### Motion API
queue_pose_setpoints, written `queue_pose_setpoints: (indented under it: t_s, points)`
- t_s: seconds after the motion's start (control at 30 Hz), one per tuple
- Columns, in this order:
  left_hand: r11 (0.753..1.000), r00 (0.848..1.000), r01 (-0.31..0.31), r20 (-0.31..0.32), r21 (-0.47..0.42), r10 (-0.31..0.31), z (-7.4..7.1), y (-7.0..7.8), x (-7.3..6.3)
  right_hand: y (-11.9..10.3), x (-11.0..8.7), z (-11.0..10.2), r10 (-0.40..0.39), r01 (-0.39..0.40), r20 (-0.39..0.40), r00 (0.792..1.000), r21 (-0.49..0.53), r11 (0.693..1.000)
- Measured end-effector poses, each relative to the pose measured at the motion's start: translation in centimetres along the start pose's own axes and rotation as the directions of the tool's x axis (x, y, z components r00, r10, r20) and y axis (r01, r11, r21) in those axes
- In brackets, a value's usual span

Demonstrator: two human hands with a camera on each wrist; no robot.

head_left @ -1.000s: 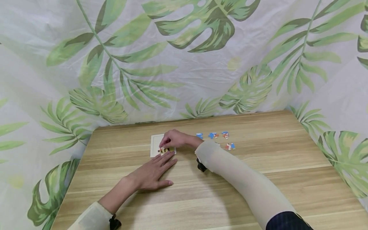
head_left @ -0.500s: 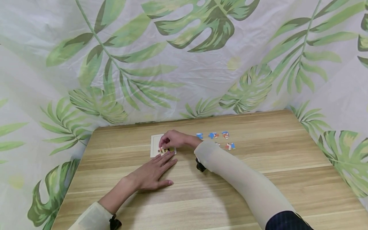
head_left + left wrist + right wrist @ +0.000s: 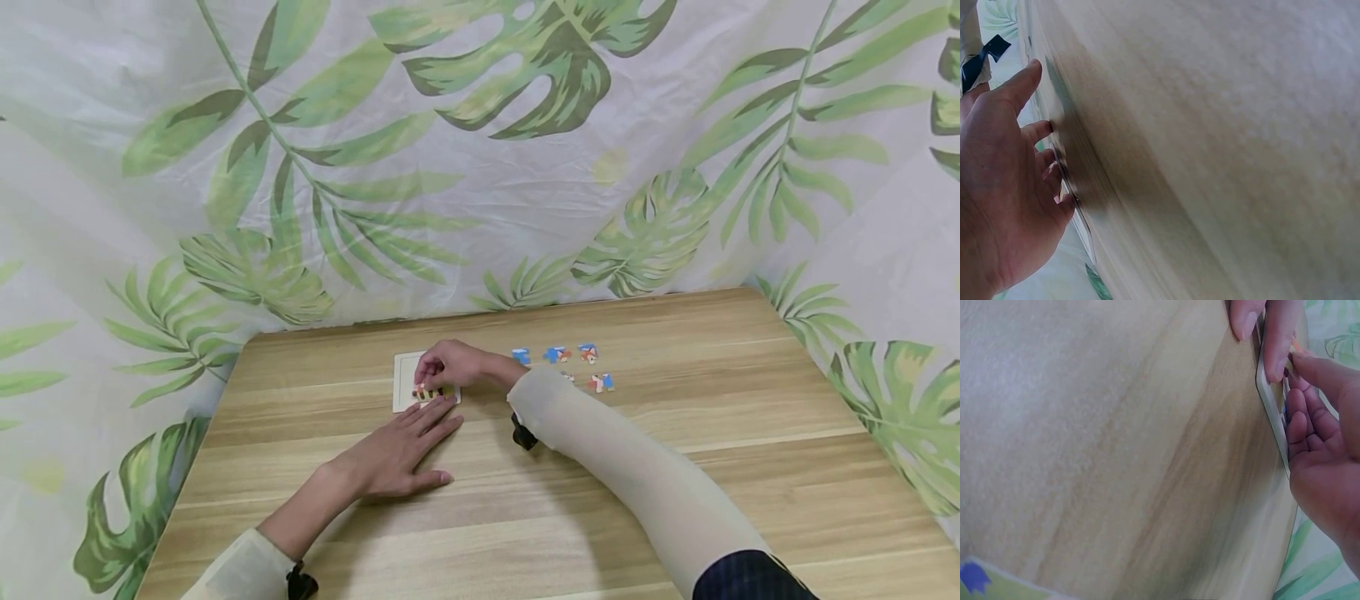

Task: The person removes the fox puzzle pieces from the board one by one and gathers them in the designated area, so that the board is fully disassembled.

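Observation:
A white square puzzle tray (image 3: pixel 402 379) lies flat on the table, with yellow and dark striped puzzle pieces (image 3: pixel 437 392) along its near part. My left hand (image 3: pixel 399 454) lies palm down, fingers stretched out, fingertips on the tray's near edge and the pieces there. Over the tray, my right hand (image 3: pixel 456 363) pinches a small puzzle piece (image 3: pixel 1292 362) between thumb and forefinger, right at the striped pieces. The thumb and fingers hide most of it. In the right wrist view the left fingers (image 3: pixel 1277 356) rest close beside that pinch.
Several loose blue, white and orange puzzle pieces (image 3: pixel 557 355) lie right of the tray, one partly hidden by the right sleeve (image 3: pixel 555 400). The wooden table (image 3: pixel 675 400) ends at a leaf-print cloth (image 3: pixel 420 183) behind and at both sides.
The right fingertips have shifted very slightly over the striped pieces. My left hand stays in place on the tray's edge, and the loose pieces have not moved.

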State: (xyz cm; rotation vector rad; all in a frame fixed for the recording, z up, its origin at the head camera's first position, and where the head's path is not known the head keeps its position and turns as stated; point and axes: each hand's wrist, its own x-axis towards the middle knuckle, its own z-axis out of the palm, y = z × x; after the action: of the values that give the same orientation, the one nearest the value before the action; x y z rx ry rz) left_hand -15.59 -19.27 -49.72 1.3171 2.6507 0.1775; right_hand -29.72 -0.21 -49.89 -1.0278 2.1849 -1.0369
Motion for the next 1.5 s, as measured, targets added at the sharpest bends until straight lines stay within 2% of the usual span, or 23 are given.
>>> queue_pose_setpoints:
  t_s: [0.27,0.5,0.73,1.07,1.27,1.5]
  points:
    - [1.0,1.0,-0.006,-0.01,0.002,0.006,0.4,-0.1,0.1,0.2,-0.1,-0.2,0.0,0.0,-0.003,1.0,0.064,0.998]
    - [1.0,1.0,-0.002,-0.002,-0.01,0.002,0.1,0.0,0.2,0.0,-0.6,-0.7,0.016,-0.011,-0.037,0.999,0.133,0.991]
    - [1.0,1.0,-0.004,0.003,-0.013,0.004,0.1,0.0,0.3,0.3,-1.4,-1.5,0.044,-0.032,-0.075,0.996,0.148,0.988]
    - [1.0,1.0,-0.011,-0.021,-0.007,0.011,0.3,-0.1,0.1,0.1,-4.1,-3.4,0.03,-0.012,-0.102,0.994,0.176,0.984]
    - [1.0,0.999,-0.013,-0.038,-0.017,0.013,0.5,-0.2,0.0,0.0,-6.5,-4.2,0.053,-0.035,-0.091,0.994,0.182,0.983]
    - [1.0,1.0,0.003,-0.012,-0.02,-0.003,0.3,-0.1,-0.1,0.3,-9.5,-4.8,0.051,-0.042,-0.063,0.997,0.144,0.989]
